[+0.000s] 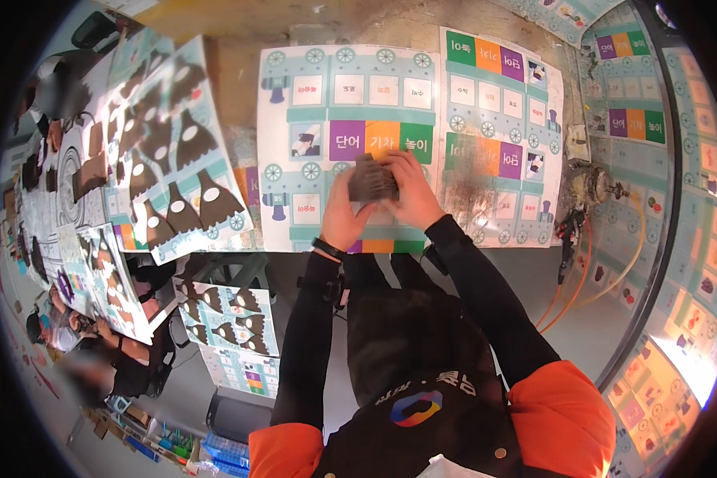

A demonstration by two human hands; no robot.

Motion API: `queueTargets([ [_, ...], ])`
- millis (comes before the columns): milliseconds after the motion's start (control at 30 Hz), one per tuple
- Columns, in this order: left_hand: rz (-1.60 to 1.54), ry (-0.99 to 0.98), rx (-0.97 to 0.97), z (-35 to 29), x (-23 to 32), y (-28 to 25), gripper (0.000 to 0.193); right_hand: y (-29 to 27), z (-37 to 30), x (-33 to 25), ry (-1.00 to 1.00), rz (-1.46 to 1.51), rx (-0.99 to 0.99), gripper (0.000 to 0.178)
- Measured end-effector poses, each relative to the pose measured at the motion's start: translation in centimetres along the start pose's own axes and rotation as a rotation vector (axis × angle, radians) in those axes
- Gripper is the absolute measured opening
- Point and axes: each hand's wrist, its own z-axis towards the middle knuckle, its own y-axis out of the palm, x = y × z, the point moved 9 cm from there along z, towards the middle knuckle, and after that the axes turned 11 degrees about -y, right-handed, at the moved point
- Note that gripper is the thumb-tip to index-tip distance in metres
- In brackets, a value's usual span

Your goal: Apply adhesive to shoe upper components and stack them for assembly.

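- Currently both my hands are on one thing: a small stack of dark brown pieces.
- Left hand: fingers partly curled, thumb along the near side, gripping the stack's left side.
- Right hand: fingers bent over the stack's right side, also gripping. Both hands mostly closed around it; piece count can't be told, edges blurred.
- Stack position: over the lower middle of a white printed sheet, just below its purple-orange-green band. Can't tell if its underside touches the sheet.
- That sheet lies on the tabletop, pale blue train-and-wheel print, straight in front of me.
- Second printed sheet just beside it on the right, same colours. Dark speckled smudge over its middle; can't tell if on paper or lens.
- Left of my sheet: angled sheet with rows of dark brown scalloped cutouts, white ovals on them.
- Lower left, below tabletop level: another sheet with more brown cutouts, near a dark chair.
- Right end: metal fitting, orange hose hanging near it.
- Far left: other people, blurred, beside more sheets.
- On me: dark wristband, black sleeves, dark apron.
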Motion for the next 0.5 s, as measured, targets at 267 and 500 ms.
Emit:
queueTargets([
  [267, 0.113, 0.182, 0.23, -0.5, 3.5, 1.1, 0.064, -0.3, -0.8, -3.0, -0.007, 0.184, 0.093, 0.077],
  [500, 0.196, 0.249, 0.278, -1.1, 3.1, 1.5, 0.058, 0.0, -0.3, -3.9, -0.088, 0.11, 0.119, 0.062],
])
